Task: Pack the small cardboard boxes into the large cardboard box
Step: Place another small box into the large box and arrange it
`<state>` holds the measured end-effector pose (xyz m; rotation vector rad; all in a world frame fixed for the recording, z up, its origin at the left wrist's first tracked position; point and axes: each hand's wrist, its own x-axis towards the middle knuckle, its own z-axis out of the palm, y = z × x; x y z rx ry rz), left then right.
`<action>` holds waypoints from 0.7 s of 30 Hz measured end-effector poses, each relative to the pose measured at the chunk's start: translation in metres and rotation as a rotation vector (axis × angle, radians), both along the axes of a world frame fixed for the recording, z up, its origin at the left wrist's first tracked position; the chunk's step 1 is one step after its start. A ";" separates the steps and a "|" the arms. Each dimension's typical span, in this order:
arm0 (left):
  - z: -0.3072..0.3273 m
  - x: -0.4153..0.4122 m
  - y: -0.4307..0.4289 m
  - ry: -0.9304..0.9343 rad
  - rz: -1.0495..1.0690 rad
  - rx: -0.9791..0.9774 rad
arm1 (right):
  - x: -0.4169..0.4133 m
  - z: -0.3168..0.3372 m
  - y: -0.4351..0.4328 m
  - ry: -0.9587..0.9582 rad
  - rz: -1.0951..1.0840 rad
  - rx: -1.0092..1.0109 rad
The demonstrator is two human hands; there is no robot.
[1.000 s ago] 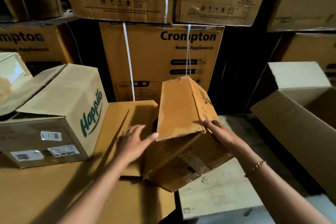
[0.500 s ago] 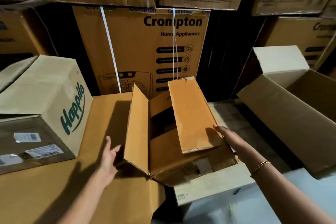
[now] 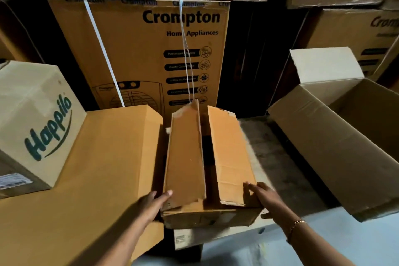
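1. the small cardboard box (image 3: 185,157) sits straight ahead, beside a flat orange cardboard sheet (image 3: 103,157). the large cardboard box (image 3: 323,147) lies open, well apart to the right.
2. the hands are apart, with straight fingers: the left hand (image 3: 153,203) presses the left flap's near corner and the right hand (image 3: 262,196) lies on the right flap.
3. the flaps stand ajar with a dark gap between them, so once released they may spring up and snag on the large box's wall.
4. a lift with flat fingers gives little hold, and the box could slip or twist on the way across.
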<state>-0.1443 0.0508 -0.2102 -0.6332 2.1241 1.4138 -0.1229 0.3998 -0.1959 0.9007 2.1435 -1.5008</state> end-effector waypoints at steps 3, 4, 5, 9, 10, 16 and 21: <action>0.003 0.009 0.032 0.021 0.032 0.054 | 0.000 -0.007 0.012 -0.053 0.091 -0.045; 0.000 0.011 0.040 0.024 0.079 0.052 | 0.000 -0.009 0.015 -0.060 0.092 -0.067; -0.006 0.011 0.043 0.016 0.141 0.018 | -0.002 -0.014 0.018 -0.053 0.097 -0.081; 0.000 0.009 0.055 -0.047 0.271 -0.043 | -0.010 -0.026 0.024 0.004 0.076 -0.116; 0.001 0.009 0.056 -0.054 0.263 -0.030 | -0.013 -0.029 0.023 0.037 0.062 -0.120; 0.006 -0.003 0.071 -0.053 0.225 -0.023 | -0.025 -0.045 0.032 0.097 0.004 -0.119; 0.000 -0.013 0.076 0.009 0.281 0.017 | -0.039 -0.041 0.034 0.136 0.034 -0.081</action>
